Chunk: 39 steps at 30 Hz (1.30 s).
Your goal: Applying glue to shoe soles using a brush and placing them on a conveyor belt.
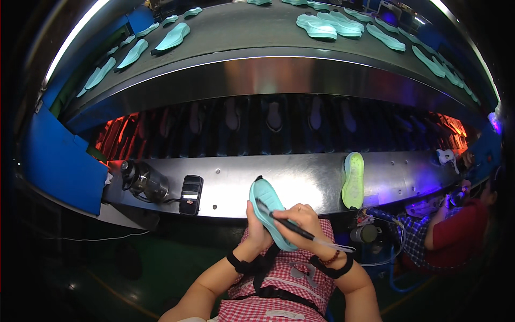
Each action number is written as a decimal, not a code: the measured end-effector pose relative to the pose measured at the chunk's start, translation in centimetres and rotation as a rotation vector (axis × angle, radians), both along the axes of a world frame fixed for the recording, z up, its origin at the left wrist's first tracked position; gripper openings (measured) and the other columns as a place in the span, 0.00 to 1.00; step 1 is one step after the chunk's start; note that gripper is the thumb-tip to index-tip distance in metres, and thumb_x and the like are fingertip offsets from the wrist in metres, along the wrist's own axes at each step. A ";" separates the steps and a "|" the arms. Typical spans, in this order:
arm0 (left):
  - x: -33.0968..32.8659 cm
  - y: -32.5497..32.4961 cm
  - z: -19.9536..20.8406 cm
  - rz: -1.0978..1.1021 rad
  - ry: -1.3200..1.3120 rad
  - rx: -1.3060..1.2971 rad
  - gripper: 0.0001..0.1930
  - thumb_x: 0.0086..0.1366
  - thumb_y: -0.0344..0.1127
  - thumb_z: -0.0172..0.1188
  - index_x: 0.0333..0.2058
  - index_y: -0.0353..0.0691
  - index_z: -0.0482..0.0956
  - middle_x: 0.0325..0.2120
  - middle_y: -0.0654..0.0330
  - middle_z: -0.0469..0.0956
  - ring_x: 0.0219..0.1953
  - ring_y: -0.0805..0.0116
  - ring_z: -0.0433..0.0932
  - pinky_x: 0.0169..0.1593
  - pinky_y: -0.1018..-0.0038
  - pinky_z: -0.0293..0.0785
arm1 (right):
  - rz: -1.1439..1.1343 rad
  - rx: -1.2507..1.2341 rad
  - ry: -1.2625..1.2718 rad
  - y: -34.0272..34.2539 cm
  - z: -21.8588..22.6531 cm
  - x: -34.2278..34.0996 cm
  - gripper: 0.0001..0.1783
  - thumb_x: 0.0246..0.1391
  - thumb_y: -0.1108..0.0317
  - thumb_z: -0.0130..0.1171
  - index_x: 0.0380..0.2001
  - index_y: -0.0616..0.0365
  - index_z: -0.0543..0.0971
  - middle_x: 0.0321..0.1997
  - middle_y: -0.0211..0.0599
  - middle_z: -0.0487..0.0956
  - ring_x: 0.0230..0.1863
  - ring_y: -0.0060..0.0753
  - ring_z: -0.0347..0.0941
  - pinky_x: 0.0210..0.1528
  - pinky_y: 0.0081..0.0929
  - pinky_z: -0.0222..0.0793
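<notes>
- Head view: the belt (241, 37) across the top carries teal soles (316, 27).
- Worktop (295, 172), right of centre: yellow-green sole (352, 180).
- Centre: left hand (257, 228) grips the held sole (260, 189); brushing seems underway, unfinished.
- Right hand (302, 222) grasps the brush (294, 228), tip at the insole side.

Red-and-white gingham apron (276, 279) on this person, with a greyish bow-looking shape (307, 277) on the front and, from where I'm standing, a pale label (284, 314) low down. Black belt (284, 297) round the waist. Left grip (257, 229) and right grip (303, 219) are both bare. Chunky black wristband (240, 265) on the left, another wristband (340, 269) plus a reddish-brown bead bracelet (331, 258) on the right.
</notes>
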<state>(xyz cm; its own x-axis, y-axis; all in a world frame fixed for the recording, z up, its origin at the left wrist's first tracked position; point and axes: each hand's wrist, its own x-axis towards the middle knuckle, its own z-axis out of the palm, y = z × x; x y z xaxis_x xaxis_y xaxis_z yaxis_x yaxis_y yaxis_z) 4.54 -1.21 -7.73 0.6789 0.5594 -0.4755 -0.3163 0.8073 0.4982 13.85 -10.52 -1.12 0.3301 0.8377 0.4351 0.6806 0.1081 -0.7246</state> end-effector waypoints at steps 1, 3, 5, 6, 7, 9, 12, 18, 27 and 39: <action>-0.5 0.8 0.3 -0.054 -0.082 0.000 0.41 0.57 0.70 0.23 0.45 0.39 0.68 0.33 0.51 0.74 0.35 0.57 0.74 0.42 0.61 0.71 | 0.068 -0.012 0.041 -0.8 0.4 0.0 0.10 0.38 0.71 0.62 0.30 0.55 0.80 0.23 0.34 0.77 0.27 0.32 0.71 0.35 0.27 0.63; -1.5 2.1 0.9 -0.101 -0.156 0.050 0.41 0.57 0.70 0.22 0.43 0.38 0.69 0.32 0.50 0.74 0.34 0.56 0.75 0.41 0.60 0.72 | 0.193 -0.140 0.131 -2.3 1.3 0.3 0.10 0.38 0.70 0.61 0.30 0.56 0.80 0.23 0.36 0.77 0.26 0.34 0.71 0.35 0.28 0.63; -2.3 2.7 1.3 -0.140 -0.187 0.050 0.41 0.57 0.70 0.22 0.43 0.37 0.69 0.32 0.50 0.74 0.33 0.56 0.75 0.40 0.60 0.73 | 0.329 -0.224 0.190 -3.4 2.2 1.1 0.12 0.36 0.71 0.63 0.31 0.58 0.80 0.24 0.38 0.77 0.26 0.31 0.72 0.32 0.27 0.66; -2.3 2.6 1.5 -0.170 -0.223 0.077 0.42 0.57 0.70 0.21 0.44 0.37 0.69 0.32 0.49 0.74 0.33 0.55 0.75 0.39 0.60 0.73 | 0.351 -0.308 0.313 -3.7 2.6 1.5 0.13 0.37 0.71 0.64 0.31 0.59 0.80 0.24 0.39 0.77 0.26 0.29 0.72 0.31 0.26 0.67; -2.4 2.3 1.7 -0.217 -0.291 0.054 0.42 0.57 0.70 0.22 0.45 0.37 0.68 0.34 0.48 0.74 0.34 0.54 0.74 0.40 0.60 0.72 | 0.293 -0.254 0.480 -3.6 2.9 1.7 0.12 0.39 0.72 0.63 0.32 0.61 0.79 0.26 0.39 0.78 0.27 0.27 0.73 0.31 0.24 0.68; -1.9 1.2 2.0 -0.230 -0.262 -0.012 0.41 0.57 0.70 0.23 0.46 0.37 0.67 0.35 0.48 0.73 0.36 0.54 0.74 0.41 0.60 0.72 | 0.135 -0.022 0.734 -3.2 3.4 1.7 0.11 0.46 0.76 0.59 0.36 0.62 0.78 0.30 0.39 0.79 0.31 0.22 0.74 0.34 0.17 0.70; -1.2 0.0 2.8 -0.296 -0.312 -0.004 0.38 0.59 0.67 0.26 0.47 0.39 0.67 0.40 0.51 0.73 0.41 0.56 0.73 0.45 0.62 0.71 | 0.003 -0.037 0.922 -1.9 3.7 1.1 0.10 0.45 0.76 0.59 0.34 0.65 0.79 0.33 0.39 0.79 0.34 0.24 0.74 0.39 0.19 0.70; -1.3 0.5 4.6 -0.289 -0.294 0.173 0.40 0.57 0.69 0.25 0.50 0.41 0.65 0.43 0.50 0.71 0.43 0.55 0.72 0.48 0.60 0.69 | 0.345 -0.061 0.759 -2.5 4.1 0.9 0.10 0.47 0.75 0.58 0.35 0.64 0.79 0.34 0.39 0.79 0.38 0.24 0.73 0.41 0.20 0.69; -0.7 0.3 4.2 -0.355 -0.473 0.015 0.40 0.57 0.69 0.25 0.49 0.40 0.65 0.43 0.52 0.72 0.42 0.57 0.72 0.46 0.62 0.71 | 0.328 -0.077 0.747 -3.1 3.7 1.3 0.11 0.46 0.77 0.58 0.37 0.65 0.78 0.33 0.39 0.78 0.34 0.23 0.73 0.38 0.18 0.69; -1.1 0.4 5.2 -0.303 -0.397 -0.063 0.43 0.55 0.72 0.24 0.47 0.39 0.67 0.38 0.49 0.73 0.39 0.55 0.73 0.43 0.63 0.71 | 0.127 0.057 1.013 -3.5 3.7 1.7 0.11 0.47 0.79 0.55 0.36 0.69 0.76 0.36 0.43 0.78 0.39 0.28 0.74 0.44 0.22 0.69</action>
